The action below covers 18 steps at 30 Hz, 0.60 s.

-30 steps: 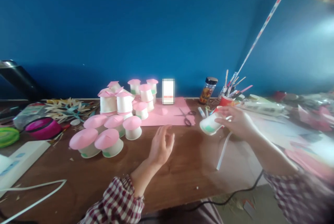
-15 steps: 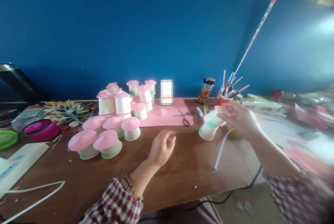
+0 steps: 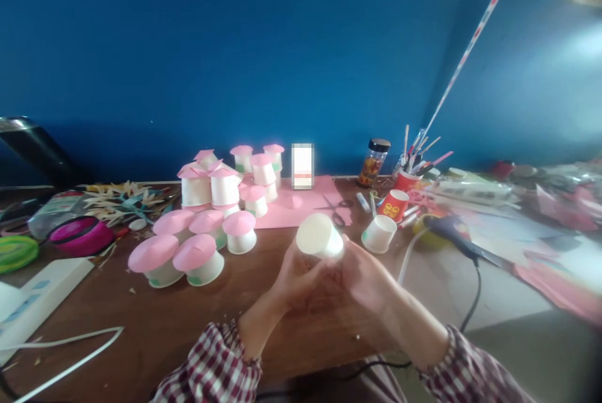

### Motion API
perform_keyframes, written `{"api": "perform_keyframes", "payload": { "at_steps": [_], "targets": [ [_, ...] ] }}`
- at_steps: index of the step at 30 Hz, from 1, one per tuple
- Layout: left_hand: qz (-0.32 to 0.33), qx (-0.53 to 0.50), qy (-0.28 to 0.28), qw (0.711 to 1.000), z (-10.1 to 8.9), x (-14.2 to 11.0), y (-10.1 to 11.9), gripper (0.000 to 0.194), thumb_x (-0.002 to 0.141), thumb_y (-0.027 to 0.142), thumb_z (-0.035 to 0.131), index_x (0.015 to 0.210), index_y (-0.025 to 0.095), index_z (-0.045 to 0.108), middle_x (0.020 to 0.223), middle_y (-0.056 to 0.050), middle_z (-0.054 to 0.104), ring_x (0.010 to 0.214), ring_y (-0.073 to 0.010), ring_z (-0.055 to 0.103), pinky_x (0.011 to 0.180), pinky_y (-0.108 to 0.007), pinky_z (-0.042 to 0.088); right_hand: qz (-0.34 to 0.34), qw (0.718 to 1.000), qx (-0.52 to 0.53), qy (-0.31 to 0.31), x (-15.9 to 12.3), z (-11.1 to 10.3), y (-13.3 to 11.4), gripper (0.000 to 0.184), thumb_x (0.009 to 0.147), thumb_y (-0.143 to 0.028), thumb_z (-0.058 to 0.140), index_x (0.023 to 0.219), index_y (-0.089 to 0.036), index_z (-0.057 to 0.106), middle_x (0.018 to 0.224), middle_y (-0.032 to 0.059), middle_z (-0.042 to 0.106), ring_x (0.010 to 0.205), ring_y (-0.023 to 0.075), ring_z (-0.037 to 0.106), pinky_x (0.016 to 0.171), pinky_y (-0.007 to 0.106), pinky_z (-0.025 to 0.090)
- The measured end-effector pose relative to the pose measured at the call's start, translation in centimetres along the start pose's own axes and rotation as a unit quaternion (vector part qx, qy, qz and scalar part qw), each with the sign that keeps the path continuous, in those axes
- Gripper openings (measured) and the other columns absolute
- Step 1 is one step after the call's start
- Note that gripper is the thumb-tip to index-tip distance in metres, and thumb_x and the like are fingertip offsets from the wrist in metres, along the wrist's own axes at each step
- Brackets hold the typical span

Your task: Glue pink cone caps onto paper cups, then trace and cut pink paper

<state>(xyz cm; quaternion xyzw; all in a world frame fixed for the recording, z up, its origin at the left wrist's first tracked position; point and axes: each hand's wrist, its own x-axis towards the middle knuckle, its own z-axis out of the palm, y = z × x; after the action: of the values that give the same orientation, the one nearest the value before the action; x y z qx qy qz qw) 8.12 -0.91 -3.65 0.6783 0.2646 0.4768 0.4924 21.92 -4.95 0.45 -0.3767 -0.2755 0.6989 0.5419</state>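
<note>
Between my two hands, above the front of the brown table, is a white paper cup (image 3: 320,237), tilted with its round flat end toward me. My left hand (image 3: 295,274) is closed around its left and lower side. Its right side is gripped by my right hand (image 3: 365,274), slightly blurred. Another white paper cup (image 3: 379,234) with a green patch stands on the table just beyond my right hand. Several paper cups topped with pink paper cones (image 3: 195,252) are grouped to the left, some stacked. Scissors (image 3: 337,209) lie on pink paper (image 3: 277,218) behind my hands.
At right are a red cup (image 3: 394,205), a jar with a black lid (image 3: 375,162), a cup of pens and sticks (image 3: 405,182) and a glue gun (image 3: 449,234) with its cord. A power strip (image 3: 44,293) and a pink pouch (image 3: 78,235) lie left.
My right hand has brought one white cup from the right-hand cups to the middle, leaving the other standing. My left hand has closed on the carried cup. The red cup and glue gun are uncovered.
</note>
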Motion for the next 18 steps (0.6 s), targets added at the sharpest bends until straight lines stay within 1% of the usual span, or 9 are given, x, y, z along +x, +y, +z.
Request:
{"api": "perform_keyframes", "payload": {
  "at_steps": [1,2,5,7,8,10,13,16,18],
  "targets": [
    [-0.004,-0.009,0.012,1.000,0.0,0.0,0.0,0.052,0.075,0.044,0.069,0.115,0.014,0.052,0.099,-0.010,0.067,0.089,-0.0245,0.065,0.075,-0.037,0.055,-0.001,1.000,0.011,-0.003,0.2,0.1,0.3,0.028,0.090,-0.041,0.048,0.101,-0.019,0.061,0.088,0.0046,0.071,0.071,0.0171,0.065,0.067,0.031,0.054],
    [-0.002,-0.011,0.030,0.999,-0.1,0.1,-0.1,0.061,0.072,0.047,0.071,0.119,0.015,0.049,0.105,-0.011,0.065,0.095,-0.0257,0.064,0.078,-0.037,0.055,-0.007,1.000,0.014,0.000,0.4,0.1,0.3,0.029,0.090,-0.042,0.048,0.104,-0.020,0.061,0.092,0.0051,0.071,0.074,0.0178,0.065,0.068,0.031,0.054],
    [0.029,-0.001,0.086,0.996,-0.4,0.3,-0.5,0.095,0.065,0.052,0.074,0.140,0.023,0.023,0.131,-0.014,0.049,0.119,-0.0285,0.051,0.093,-0.041,0.050,-0.038,0.998,-0.012,0.039,0.7,-0.5,-0.9,0.032,0.088,-0.043,0.051,0.110,-0.021,0.059,0.100,0.0057,0.070,0.085,0.0200,0.066,0.072,0.033,0.054],
    [0.048,0.002,0.106,0.993,-0.5,0.4,-0.8,0.103,0.066,0.051,0.074,0.144,0.027,0.011,0.138,-0.014,0.041,0.124,-0.0279,0.046,0.097,-0.042,0.047,-0.064,0.995,-0.027,0.076,0.9,-1.1,-1.9,0.031,0.087,-0.041,0.054,0.111,-0.021,0.058,0.103,0.0055,0.070,0.090,0.0201,0.066,0.077,0.034,0.054],
    [0.050,0.004,0.108,0.993,-0.6,0.5,-1.0,0.104,0.066,0.050,0.074,0.144,0.028,0.010,0.138,-0.015,0.040,0.124,-0.0275,0.046,0.098,-0.042,0.046,-0.076,0.993,-0.031,0.090,0.9,-1.4,-2.3,0.031,0.087,-0.040,0.055,0.112,-0.021,0.058,0.105,0.0055,0.070,0.092,0.0200,0.065,0.079,0.034,0.054],
    [0.036,0.018,0.096,0.995,-0.5,0.5,-1.3,0.100,0.067,0.046,0.075,0.144,0.029,0.013,0.138,-0.015,0.041,0.125,-0.0276,0.046,0.098,-0.043,0.046,-0.082,0.991,-0.035,0.103,0.9,-1.9,-2.5,0.030,0.088,-0.039,0.053,0.112,-0.022,0.058,0.109,0.0059,0.068,0.094,0.0195,0.065,0.082,0.034,0.053],
    [0.009,0.026,0.059,0.998,-0.2,0.3,-1.3,0.091,0.070,0.041,0.074,0.143,0.028,0.022,0.141,-0.014,0.041,0.125,-0.0283,0.046,0.097,-0.044,0.047,-0.056,0.995,-0.025,0.074,1.0,-2.1,-1.6,0.030,0.091,-0.041,0.046,0.112,-0.023,0.058,0.110,0.0061,0.068,0.093,0.0187,0.065,0.083,0.034,0.053],
    [-0.002,0.017,0.053,0.998,0.1,0.3,-1.1,0.079,0.074,0.035,0.072,0.140,0.025,0.029,0.131,-0.013,0.052,0.115,-0.0268,0.055,0.093,-0.043,0.050,-0.020,0.999,0.012,0.028,1.0,-1.7,0.1,0.027,0.092,-0.040,0.045,0.105,-0.021,0.060,0.101,0.0060,0.070,0.085,0.0189,0.066,0.081,0.036,0.054],
    [-0.012,0.024,0.068,0.997,0.1,0.3,-1.0,0.071,0.075,0.032,0.070,0.136,0.023,0.036,0.119,-0.012,0.061,0.105,-0.0256,0.061,0.088,-0.042,0.053,-0.003,0.999,0.040,0.021,1.1,-1.3,1.1,0.024,0.091,-0.036,0.047,0.101,-0.019,0.061,0.093,0.0054,0.071,0.079,0.0181,0.066,0.079,0.034,0.054]
  ]
}}
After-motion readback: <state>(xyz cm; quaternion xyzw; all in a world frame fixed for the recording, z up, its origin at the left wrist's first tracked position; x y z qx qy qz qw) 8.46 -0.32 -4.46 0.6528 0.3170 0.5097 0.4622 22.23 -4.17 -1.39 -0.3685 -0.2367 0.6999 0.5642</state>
